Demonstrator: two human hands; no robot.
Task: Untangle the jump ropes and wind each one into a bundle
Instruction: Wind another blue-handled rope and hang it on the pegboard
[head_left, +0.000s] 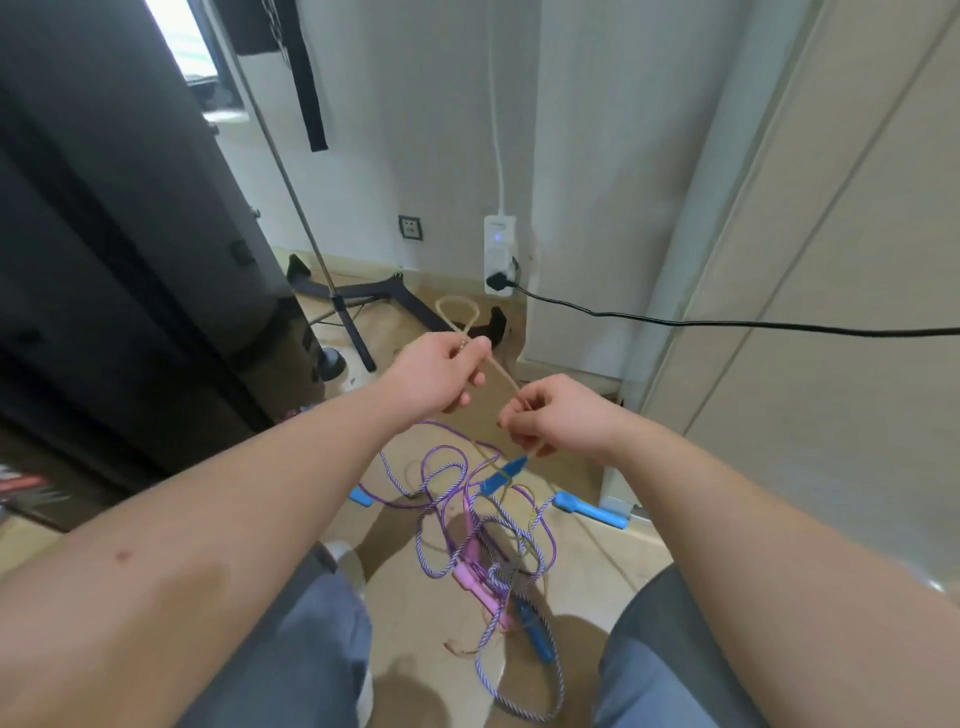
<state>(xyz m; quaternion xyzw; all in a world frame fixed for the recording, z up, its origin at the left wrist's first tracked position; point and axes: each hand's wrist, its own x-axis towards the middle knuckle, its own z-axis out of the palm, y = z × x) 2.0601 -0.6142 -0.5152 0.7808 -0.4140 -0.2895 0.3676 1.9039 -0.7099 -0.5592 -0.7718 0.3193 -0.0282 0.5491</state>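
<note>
Both hands are raised over a tangle on the floor. My left hand (441, 376) pinches a tan jump rope (498, 371) where it crosses itself, and a small loop (457, 312) of it stands above the fingers. The same tan rope runs down to my right hand (553, 415), which grips it lower along its length. Below hangs and lies a purple-and-white striped rope (441, 499) in many loops, mixed with pink handles (475, 577) and blue handles (589, 512).
A black cable (727, 322) runs from a white power strip (500, 254) on the wall across to the right. A tripod stand (358, 317) and dark furniture (104, 234) are at the left. My knees frame the floor tangle.
</note>
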